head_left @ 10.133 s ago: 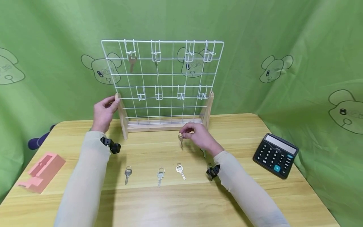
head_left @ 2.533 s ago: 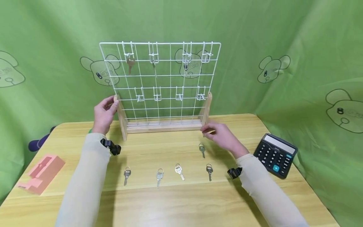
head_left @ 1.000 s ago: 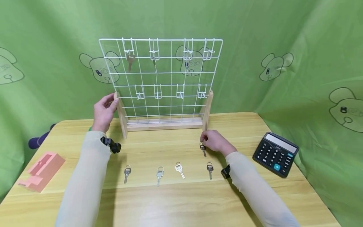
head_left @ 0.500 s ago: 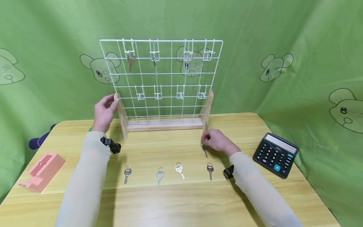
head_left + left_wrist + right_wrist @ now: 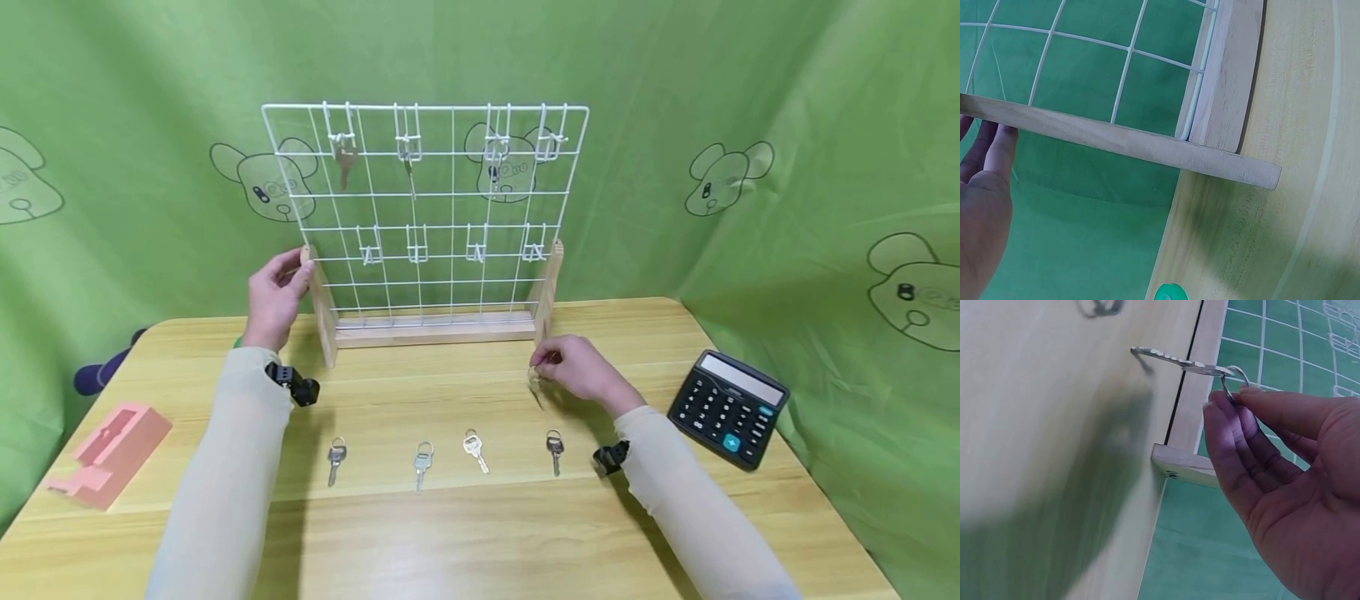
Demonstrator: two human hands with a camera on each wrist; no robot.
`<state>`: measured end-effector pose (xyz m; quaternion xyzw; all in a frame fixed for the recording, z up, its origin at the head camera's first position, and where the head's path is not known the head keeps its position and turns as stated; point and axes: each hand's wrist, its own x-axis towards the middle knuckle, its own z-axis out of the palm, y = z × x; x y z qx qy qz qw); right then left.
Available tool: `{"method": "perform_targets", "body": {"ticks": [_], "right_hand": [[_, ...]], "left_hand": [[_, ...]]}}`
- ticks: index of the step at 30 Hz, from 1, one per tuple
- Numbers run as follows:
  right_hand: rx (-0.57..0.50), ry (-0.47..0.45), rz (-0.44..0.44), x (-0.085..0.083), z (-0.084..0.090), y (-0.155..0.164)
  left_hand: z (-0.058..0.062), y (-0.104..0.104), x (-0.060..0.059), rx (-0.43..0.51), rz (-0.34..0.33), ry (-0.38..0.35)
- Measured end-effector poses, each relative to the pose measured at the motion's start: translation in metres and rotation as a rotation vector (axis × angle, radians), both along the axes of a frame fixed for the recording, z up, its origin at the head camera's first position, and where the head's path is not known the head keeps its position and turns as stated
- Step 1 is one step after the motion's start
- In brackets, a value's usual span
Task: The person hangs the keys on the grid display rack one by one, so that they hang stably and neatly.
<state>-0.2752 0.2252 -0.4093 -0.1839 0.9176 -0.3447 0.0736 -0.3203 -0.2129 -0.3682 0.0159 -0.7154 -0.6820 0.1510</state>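
1. Four small silver metal keys w/ rings [image 5: 423, 466]: flat in a row on the light wooden table [image 5: 480, 542], near edge, spaced apart.
2. Right hand [image 5: 577, 371]: fingertips [image 5: 1225, 409] pinch the ring of a fifth silver key [image 5: 1175, 361], lifted clear of the table so the blade dangles, just before the rack's right foot.
3. Left hand [image 5: 273, 296]: fingers curled round the wooden left post of the white wire grid rack [image 5: 423, 187], prob. steadying it.
4. Black calculator [image 5: 727, 408], right; pink block [image 5: 108, 454], left.
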Motion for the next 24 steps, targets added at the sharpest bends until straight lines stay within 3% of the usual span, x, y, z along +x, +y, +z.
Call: {"method": "perform_targets", "body": {"ticks": [8, 24], "right_hand": [[-0.091, -0.022, -0.037, 0.005, 0.007, -0.002], [-0.161, 0.043, -0.089, 0.01, 0.023, -0.006]], "left_hand": [[0.001, 0.0, 0.001, 0.002, -0.004, -0.011], [0.0, 0.001, 0.001, 0.02, -0.001, -0.013]]}}
